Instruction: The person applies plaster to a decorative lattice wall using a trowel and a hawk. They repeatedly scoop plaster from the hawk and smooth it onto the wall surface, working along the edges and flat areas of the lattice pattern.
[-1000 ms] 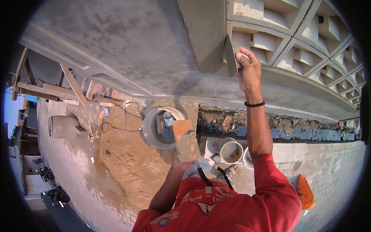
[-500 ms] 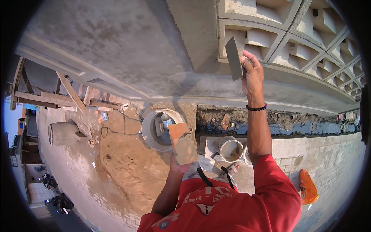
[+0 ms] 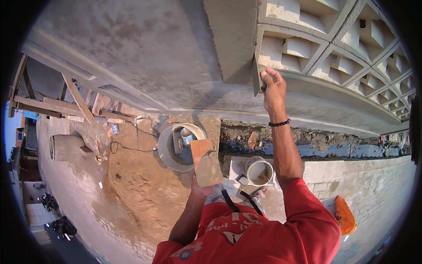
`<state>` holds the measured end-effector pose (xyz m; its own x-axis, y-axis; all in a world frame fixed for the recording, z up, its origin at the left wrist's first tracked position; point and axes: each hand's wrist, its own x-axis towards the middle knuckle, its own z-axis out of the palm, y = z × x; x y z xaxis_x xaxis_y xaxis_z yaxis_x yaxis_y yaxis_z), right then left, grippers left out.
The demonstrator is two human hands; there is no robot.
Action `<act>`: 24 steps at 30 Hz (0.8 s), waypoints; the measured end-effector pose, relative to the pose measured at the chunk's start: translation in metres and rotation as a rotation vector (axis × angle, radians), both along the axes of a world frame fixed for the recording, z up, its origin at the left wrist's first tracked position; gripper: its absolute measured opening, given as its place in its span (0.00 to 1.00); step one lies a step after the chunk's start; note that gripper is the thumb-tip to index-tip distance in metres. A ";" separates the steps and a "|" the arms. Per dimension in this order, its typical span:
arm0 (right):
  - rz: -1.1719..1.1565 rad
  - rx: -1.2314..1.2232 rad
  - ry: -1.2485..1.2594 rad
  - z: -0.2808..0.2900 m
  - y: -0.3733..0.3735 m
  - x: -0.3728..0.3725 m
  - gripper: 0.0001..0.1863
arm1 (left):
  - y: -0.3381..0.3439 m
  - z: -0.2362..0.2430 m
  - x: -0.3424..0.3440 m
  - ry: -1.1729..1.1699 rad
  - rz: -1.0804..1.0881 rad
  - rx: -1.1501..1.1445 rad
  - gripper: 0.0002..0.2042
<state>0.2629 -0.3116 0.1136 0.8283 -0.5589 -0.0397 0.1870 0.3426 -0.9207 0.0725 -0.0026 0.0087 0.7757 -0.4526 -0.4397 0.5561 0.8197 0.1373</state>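
In my raised right hand [image 3: 276,90] is a flat grey finishing trowel [image 3: 256,78], gripped between thumb and fingers and seen almost edge-on. Its blade stands against the corner where the smooth grey plaster band [image 3: 235,39] meets the pale lattice blocks [image 3: 292,53]; firm contact is hard to make out. Low in front of my body, my left hand [image 3: 201,189] grips a thin rectangular board [image 3: 209,171] from beneath. Wet grey mortar covers part of that board, and its upper left is bare orange-brown. Most of the left fingers are hidden under it.
Below the plastered wall [image 3: 132,53] stands a large round tub [image 3: 163,147] with tools inside. A smaller white bucket [image 3: 259,172] sits near my feet, beside an open trench [image 3: 299,147]. Wooden planks [image 3: 79,99] and a concrete cylinder [image 3: 66,147] lie left; an orange bag [image 3: 345,215], right.
My right hand has moved left and slightly down, turning the trowel from face-on to nearly edge-on at the band's corner. My left hand still holds the board in much the same place.
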 end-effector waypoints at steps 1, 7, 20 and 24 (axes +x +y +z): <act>-0.009 -0.001 -0.012 0.007 0.000 0.000 0.16 | -0.001 0.002 -0.001 -0.032 0.002 -0.002 0.26; -0.030 -0.027 -0.123 0.073 0.003 -0.001 0.17 | -0.001 -0.005 0.000 -0.012 -0.004 0.039 0.24; -0.153 -0.035 -0.407 0.116 0.000 -0.024 0.29 | -0.001 0.003 -0.003 -0.016 0.001 0.110 0.23; -0.050 0.338 -0.099 0.007 0.045 -0.036 0.22 | 0.011 0.030 0.002 -0.052 -0.016 0.082 0.18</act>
<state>0.2266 -0.2664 0.1204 0.8092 -0.5680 -0.1503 0.2944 0.6132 -0.7330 0.0740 0.0082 0.0383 0.7915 -0.4291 -0.4352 0.5593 0.7955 0.2329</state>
